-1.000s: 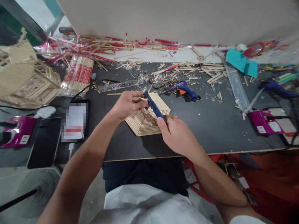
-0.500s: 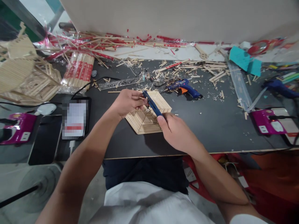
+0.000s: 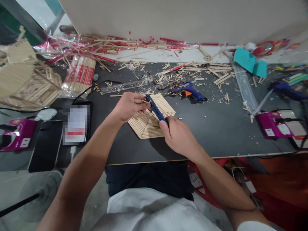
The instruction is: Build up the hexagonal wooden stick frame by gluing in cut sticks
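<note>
My right hand (image 3: 179, 134) is closed around the handle of a slim blue tool (image 3: 157, 111), which looks like a utility knife. The tool slants away to the left, over a hexagonal panel of wooden sticks (image 3: 150, 130). My left hand (image 3: 131, 107) is closed in a pinch on a thin wooden stick (image 3: 144, 101), right against the tool's far end. Exact contact between blade and stick is too small to make out. The panel lies flat on the dark table, partly covered by both hands.
Behind the panel lie a blue glue gun (image 3: 189, 91), a clear ruler (image 3: 121, 86) and scattered stick offcuts (image 3: 222, 78). Leftward are bundled sticks (image 3: 79, 75), a stick structure (image 3: 36, 81) and two phones (image 3: 76, 123). Purple power sockets (image 3: 274, 125) sit at either side.
Both hands and the blue tool keep nearly the same pose. The whole view has shifted slightly, and the tool's handle has tilted a little in my right hand.
</note>
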Demonstrator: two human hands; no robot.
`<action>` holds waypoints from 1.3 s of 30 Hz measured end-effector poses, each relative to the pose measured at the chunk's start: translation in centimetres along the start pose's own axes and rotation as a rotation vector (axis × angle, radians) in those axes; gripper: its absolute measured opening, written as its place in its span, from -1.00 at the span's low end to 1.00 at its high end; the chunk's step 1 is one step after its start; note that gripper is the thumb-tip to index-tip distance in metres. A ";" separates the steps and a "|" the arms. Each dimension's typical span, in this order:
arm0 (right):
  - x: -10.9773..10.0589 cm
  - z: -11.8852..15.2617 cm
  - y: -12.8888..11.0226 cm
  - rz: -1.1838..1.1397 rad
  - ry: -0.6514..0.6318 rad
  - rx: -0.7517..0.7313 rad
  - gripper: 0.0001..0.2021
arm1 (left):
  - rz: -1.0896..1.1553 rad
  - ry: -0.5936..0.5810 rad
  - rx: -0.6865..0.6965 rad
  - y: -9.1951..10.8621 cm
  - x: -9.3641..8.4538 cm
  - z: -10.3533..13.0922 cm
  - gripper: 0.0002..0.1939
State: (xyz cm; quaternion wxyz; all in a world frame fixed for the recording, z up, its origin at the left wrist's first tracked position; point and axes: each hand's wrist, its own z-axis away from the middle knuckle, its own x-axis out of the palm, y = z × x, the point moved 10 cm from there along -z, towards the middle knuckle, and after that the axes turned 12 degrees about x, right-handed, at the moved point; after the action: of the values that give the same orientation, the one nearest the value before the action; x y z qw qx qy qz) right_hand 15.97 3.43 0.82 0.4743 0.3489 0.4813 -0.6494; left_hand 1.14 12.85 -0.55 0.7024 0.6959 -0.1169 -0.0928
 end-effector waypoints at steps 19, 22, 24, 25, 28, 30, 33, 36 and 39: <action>0.1 -0.6 0.3 0.128 0.073 0.053 -0.52 | -0.101 -0.033 0.093 0.8 0.4 -0.2 -0.89; 0.2 -0.7 0.5 0.140 0.082 0.065 -0.53 | -0.135 -0.018 0.091 0.9 0.3 -0.3 -0.94; 0.3 -0.7 0.5 0.148 0.090 0.071 -0.54 | -0.161 0.002 0.077 0.9 0.2 -0.2 -0.94; 0.3 -0.7 0.5 0.151 0.093 0.070 -0.54 | -0.166 0.011 0.070 0.9 0.2 -0.2 -0.94; 0.4 -0.8 0.4 0.168 0.099 0.071 -0.53 | -0.153 0.010 0.051 0.9 0.3 -0.2 -0.94; 0.5 -0.8 0.4 0.175 0.105 0.078 -0.53 | -0.142 0.012 0.042 1.0 0.3 -0.1 -0.94; 0.8 -0.9 0.6 0.159 0.109 0.086 -0.55 | -0.151 0.019 0.031 1.3 0.2 0.1 -0.94; 0.8 -1.0 0.8 0.117 0.124 0.088 -0.56 | -0.156 0.020 0.037 1.8 0.5 0.2 -0.93; 0.6 -0.9 1.1 0.038 0.145 0.074 -0.53 | -0.108 0.030 0.025 1.9 0.8 0.3 -0.92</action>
State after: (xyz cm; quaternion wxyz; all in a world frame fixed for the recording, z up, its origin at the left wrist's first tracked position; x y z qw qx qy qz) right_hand 16.88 4.01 -0.31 0.4374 0.4214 0.4832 -0.6306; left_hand 1.74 12.37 1.41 0.6892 0.7114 -0.0698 -0.1184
